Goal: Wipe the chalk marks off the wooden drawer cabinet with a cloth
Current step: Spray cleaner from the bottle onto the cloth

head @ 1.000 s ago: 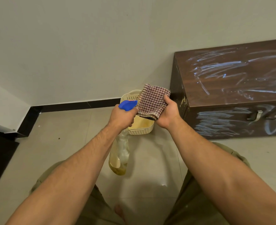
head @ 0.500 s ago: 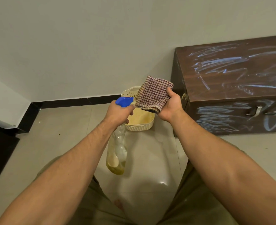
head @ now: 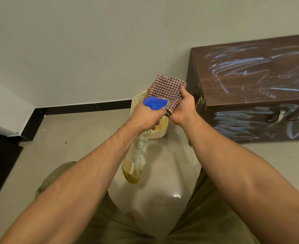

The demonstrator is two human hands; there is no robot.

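A dark wooden drawer cabinet [head: 254,81] stands at the right against the wall, with white chalk marks [head: 233,67] scrawled over its top and front. My right hand [head: 184,108] grips a folded red-and-white checked cloth [head: 168,90], held up left of the cabinet. My left hand [head: 145,117] is closed around the neck of a clear spray bottle [head: 136,161] with a blue trigger head [head: 154,103]. A little yellowish liquid sits in the bottle's bottom. The blue nozzle touches the cloth.
A cream plastic basket [head: 161,132] sits on the tiled floor [head: 66,138] behind my hands, next to the cabinet's left side. Metal handles [head: 279,116] show on the cabinet front. A black skirting [head: 83,106] runs along the wall. My knees fill the lower frame.
Both hands rose slightly and drew closer together. The blue nozzle now meets the cloth, which is tilted more upright than a second ago.
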